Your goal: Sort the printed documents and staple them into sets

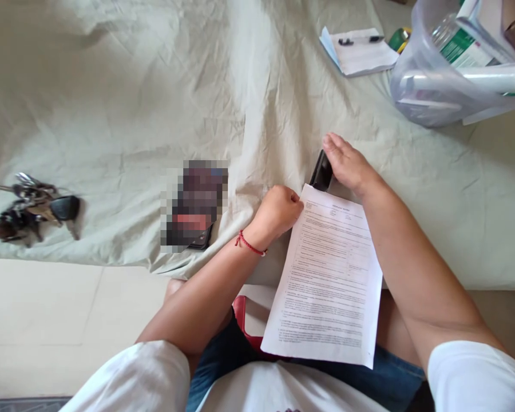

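Observation:
A printed paper sheet lies across my lap and onto the edge of a bed covered with a pale green sheet. My left hand pinches the paper's top left corner, fingers closed on it. My right hand presses down on a black stapler at the paper's top edge. A red string bracelet circles my left wrist.
A bunch of keys lies at the bed's left edge. A blurred dark object sits on a phone left of my hand. A notepad with a pen and a plastic bag of items lie at the back right.

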{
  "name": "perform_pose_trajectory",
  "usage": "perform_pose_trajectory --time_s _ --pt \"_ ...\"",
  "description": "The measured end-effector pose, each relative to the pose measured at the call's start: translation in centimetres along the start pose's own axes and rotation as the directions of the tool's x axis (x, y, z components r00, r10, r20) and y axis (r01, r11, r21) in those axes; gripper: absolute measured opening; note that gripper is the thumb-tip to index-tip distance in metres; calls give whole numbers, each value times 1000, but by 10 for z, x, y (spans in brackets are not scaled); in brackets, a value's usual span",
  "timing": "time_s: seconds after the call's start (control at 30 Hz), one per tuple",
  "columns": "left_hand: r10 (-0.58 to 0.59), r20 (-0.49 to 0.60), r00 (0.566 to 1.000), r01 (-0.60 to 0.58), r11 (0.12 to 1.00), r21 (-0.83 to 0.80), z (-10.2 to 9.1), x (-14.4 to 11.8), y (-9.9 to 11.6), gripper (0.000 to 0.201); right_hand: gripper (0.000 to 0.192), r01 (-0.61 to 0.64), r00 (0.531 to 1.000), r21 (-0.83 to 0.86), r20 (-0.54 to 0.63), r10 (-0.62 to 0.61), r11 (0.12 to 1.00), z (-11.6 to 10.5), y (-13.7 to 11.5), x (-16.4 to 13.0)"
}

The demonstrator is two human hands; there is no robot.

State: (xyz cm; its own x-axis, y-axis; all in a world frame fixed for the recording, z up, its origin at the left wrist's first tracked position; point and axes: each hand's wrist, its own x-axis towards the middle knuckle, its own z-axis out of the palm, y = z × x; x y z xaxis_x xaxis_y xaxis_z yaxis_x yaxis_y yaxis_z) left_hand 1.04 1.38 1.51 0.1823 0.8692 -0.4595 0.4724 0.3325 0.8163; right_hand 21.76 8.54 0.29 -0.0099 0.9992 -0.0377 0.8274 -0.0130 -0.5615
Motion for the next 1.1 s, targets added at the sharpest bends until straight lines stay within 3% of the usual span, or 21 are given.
perform_pose_trajectory --time_s 0.1,0.17,0.43,0.8,0.97,1.1 --pt "14 -6 1000 -14 1000 13 -1 1 -1 40 59 -7 994 -5 113 8 1000 10 -15 6" --pt "3 -2 1000 -3 1000 20 -2 -1 -1 41 54 12 992 -26 124 -9 1000 15 -24 5" --pt "36 1 999 -36 996 80 -7 -13 -7 45 46 -21 999 -100 45 25 995 35 -33 -4" --pt "45 20 999 -47 992 117 -10 -19 -13 48 48 -41 999 -115 26 44 992 43 -51 -13" --pt "55 23 998 -57 991 120 -11 -18 -14 47 58 62 997 -187 -25 -68 980 46 -47 -17" --pt "58 17 998 -60 992 112 -10 -17 -14 52 63 103 994 -216 3 -105 971 48 -44 -19"
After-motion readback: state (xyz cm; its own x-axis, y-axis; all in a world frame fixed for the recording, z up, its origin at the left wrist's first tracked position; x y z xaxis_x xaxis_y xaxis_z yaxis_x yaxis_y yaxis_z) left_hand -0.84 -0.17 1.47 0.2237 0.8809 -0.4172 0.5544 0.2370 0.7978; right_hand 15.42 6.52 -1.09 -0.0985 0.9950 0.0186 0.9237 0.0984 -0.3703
